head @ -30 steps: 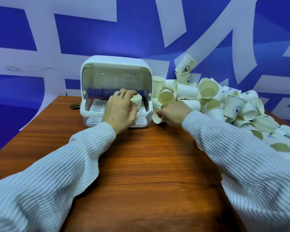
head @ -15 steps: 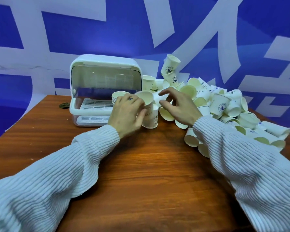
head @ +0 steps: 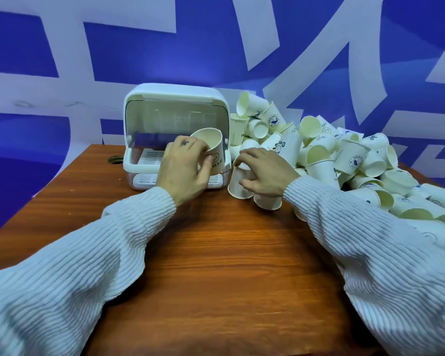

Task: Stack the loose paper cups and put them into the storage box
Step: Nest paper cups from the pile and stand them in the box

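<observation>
**Two cups in hand beside the open storage box**

Nearest the camera, the wooden desk (head: 216,265) lies bare between the two ribbed white sleeves, which gives both forearms open room to draw back or swing inward.

Farther in, the left hand (head: 184,167) has its grip curled round a paper cup printed "HELLO" (head: 212,150), held upright with its mouth tilted toward the camera, right in front of the storage box's opening. Just beside it, the right hand (head: 263,172) has its grip closed over an upside-down cup (head: 238,185) standing on the desk, with another cup (head: 267,201) lying against it below the wrist.

Behind the hands, the storage box (head: 175,98) stands with its clear lid raised and its slatted tray (head: 152,158) exposed. To its right, the pile of loose cups (head: 344,155) leans against the box's side and spreads across the desk to its right edge.

The risks, as I judge them: the right sleeve rests close against the pile, so a sideways sweep could roll cups off the right edge. Squeezing the thin paper walls could dent a rim and jam the nesting. The gap between the box's side and the pile is tight, leaving little clearance there.
</observation>
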`<action>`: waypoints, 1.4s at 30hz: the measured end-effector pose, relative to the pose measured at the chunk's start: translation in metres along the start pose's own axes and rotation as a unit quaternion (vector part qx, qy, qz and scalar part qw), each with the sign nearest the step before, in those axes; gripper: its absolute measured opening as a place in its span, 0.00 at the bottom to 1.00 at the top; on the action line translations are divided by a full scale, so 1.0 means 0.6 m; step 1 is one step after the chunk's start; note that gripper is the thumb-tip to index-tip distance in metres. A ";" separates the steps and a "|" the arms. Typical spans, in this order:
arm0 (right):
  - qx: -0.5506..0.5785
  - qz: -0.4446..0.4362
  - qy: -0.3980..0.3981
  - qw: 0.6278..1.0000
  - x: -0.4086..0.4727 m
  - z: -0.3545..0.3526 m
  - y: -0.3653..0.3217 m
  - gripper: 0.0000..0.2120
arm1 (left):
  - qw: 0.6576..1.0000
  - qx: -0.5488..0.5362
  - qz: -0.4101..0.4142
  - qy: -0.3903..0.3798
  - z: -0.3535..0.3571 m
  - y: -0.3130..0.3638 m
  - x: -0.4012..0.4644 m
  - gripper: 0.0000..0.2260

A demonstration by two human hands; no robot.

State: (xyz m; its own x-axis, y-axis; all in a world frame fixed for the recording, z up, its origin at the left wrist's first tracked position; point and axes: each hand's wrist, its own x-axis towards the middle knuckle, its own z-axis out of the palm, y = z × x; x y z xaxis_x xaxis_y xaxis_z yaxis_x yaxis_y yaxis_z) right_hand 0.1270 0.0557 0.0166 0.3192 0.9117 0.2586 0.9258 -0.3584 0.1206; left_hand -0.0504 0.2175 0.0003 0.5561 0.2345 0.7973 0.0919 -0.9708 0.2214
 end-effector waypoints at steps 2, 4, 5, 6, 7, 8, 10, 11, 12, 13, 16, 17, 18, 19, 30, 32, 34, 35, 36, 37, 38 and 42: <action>0.006 -0.004 -0.019 1.000 0.000 -0.004 0.003 0.22 | 1.000 0.000 -0.004 -0.002 0.001 0.002 0.000 0.07; 0.001 -0.006 -0.041 0.999 -0.002 -0.009 0.009 0.29 | 1.000 0.001 -0.007 -0.011 0.002 0.006 0.001 0.08; 0.000 -0.007 -0.055 0.998 -0.003 -0.012 0.012 0.32 | 1.000 0.000 -0.007 -0.014 0.003 0.008 0.000 0.08; 0.001 -0.009 -0.065 0.998 -0.005 -0.018 0.013 0.35 | 1.000 -0.001 -0.007 -0.014 0.003 0.010 0.000 0.08; 0.008 -0.010 -0.066 0.998 -0.005 -0.024 0.016 0.37 | 1.000 -0.001 -0.007 -0.012 0.004 0.011 0.001 0.08; 0.020 -0.010 -0.057 0.998 -0.005 -0.033 0.018 0.37 | 1.000 -0.001 -0.008 -0.009 0.004 0.012 0.001 0.08; 0.049 -0.008 -0.047 0.998 -0.006 -0.050 0.024 0.38 | 1.000 -0.009 -0.017 -0.002 0.005 0.013 0.002 0.08; 0.047 -0.011 -0.059 0.997 -0.007 -0.056 0.027 0.40 | 1.000 -0.014 -0.023 0.000 0.005 0.014 0.003 0.08; 0.022 -0.019 -0.084 0.996 -0.009 -0.058 0.030 0.41 | 0.999 -0.018 -0.027 0.001 0.005 0.015 0.003 0.09; -0.020 -0.034 -0.111 0.993 -0.011 -0.058 0.031 0.42 | 0.999 -0.020 -0.029 0.000 0.006 0.015 0.004 0.09; -0.145 -0.096 -0.138 0.975 -0.020 -0.045 0.026 0.44 | 0.999 -0.020 -0.032 0.000 0.006 0.016 0.003 0.09; -0.175 -0.123 -0.121 0.969 -0.021 -0.041 0.023 0.43 | 0.999 -0.018 -0.031 0.000 0.007 0.017 0.003 0.09; -0.206 -0.152 -0.095 0.962 -0.022 -0.038 0.019 0.42 | 0.999 -0.017 -0.032 0.002 0.006 0.018 0.002 0.08; -0.238 -0.179 -0.074 0.952 -0.021 -0.034 0.016 0.38 | 0.999 -0.018 -0.032 0.004 0.006 0.019 0.002 0.08; -0.302 -0.260 0.048 0.916 -0.005 -0.055 0.032 0.29 | 0.996 -0.029 -0.068 0.051 -0.016 0.005 0.007 0.09; -0.277 -0.210 0.076 0.934 -0.008 -0.071 0.043 0.40 | 0.993 -0.038 -0.089 0.063 -0.025 -0.004 0.013 0.10; -0.178 -0.140 0.106 0.968 -0.013 -0.081 0.041 0.42 | 0.990 -0.047 -0.107 0.073 -0.034 -0.010 0.020 0.10; -0.098 -0.093 0.125 0.983 -0.015 -0.084 0.034 0.41 | 0.989 -0.051 -0.117 0.076 -0.039 -0.013 0.024 0.10; -0.017 -0.045 0.143 0.989 -0.015 -0.087 0.025 0.39 | 0.987 -0.054 -0.127 0.079 -0.043 -0.015 0.027 0.10; 0.048 -0.002 0.163 0.985 -0.011 -0.089 0.014 0.36 | 0.986 -0.059 -0.136 0.081 -0.046 -0.018 0.030 0.10; 0.103 0.031 0.183 0.977 -0.003 -0.090 0.004 0.32 | 0.984 -0.064 -0.144 0.085 -0.050 -0.021 0.033 0.10; 0.223 0.093 0.237 0.941 0.048 -0.092 -0.030 0.16 | 0.976 -0.076 -0.171 0.107 -0.061 -0.030 0.040 0.10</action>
State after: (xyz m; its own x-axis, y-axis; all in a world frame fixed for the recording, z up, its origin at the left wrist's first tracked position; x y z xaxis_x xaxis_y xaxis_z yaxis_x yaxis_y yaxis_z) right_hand 0.1082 0.0773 0.0749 0.4551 0.6116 0.6471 0.8899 -0.2865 -0.3551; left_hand -0.0692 0.2423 0.0360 0.3275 0.5644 0.7577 0.1086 -0.8191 0.5632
